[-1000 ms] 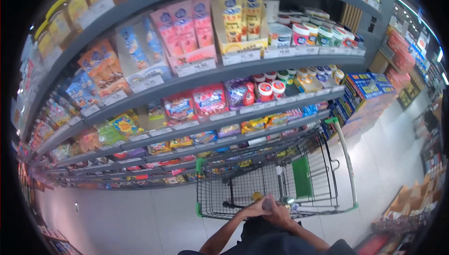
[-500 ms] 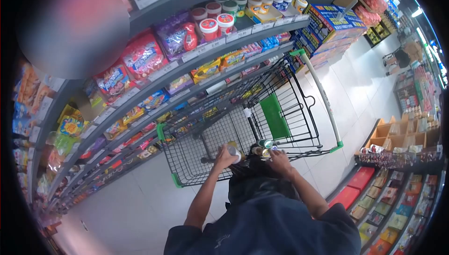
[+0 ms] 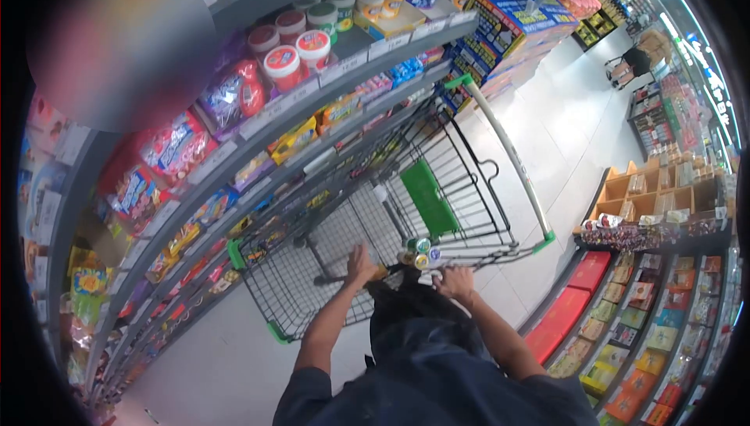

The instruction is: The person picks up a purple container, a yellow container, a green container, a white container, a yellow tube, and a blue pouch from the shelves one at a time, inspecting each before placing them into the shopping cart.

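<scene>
Left hand: the left hand [image 3: 362, 264] is low over the cart [image 3: 277, 332], palm turned down; half a second ago it held a pale-lidded tub, now that tub cannot be made out
Left grip: I cannot tell whether the fingers are apart or clamped on something, since the back of the hand hides what lies beneath
Yellowish item: a yellowish item [image 3: 380, 271] shows partly beside the left hand, too covered to name
Right hand: the right hand [image 3: 455, 281] is at the cart's near side rail; it has drawn back from the lidded containers it was reaching over half a second ago
Right grip: fingers curled, though I cannot tell whether they close around the rail
Lidded containers: the lidded containers [image 3: 422, 254] sit in a cluster at the cart's near side, between the hands, with green, yellow and purplish lids
Hands together: a second ago both met around one dark tub; now they are well apart
Shelf: the candy shelf [image 3: 367, 54] appears farther left than a second ago, and more of the red boxes [image 3: 570, 297] at right shows
</scene>
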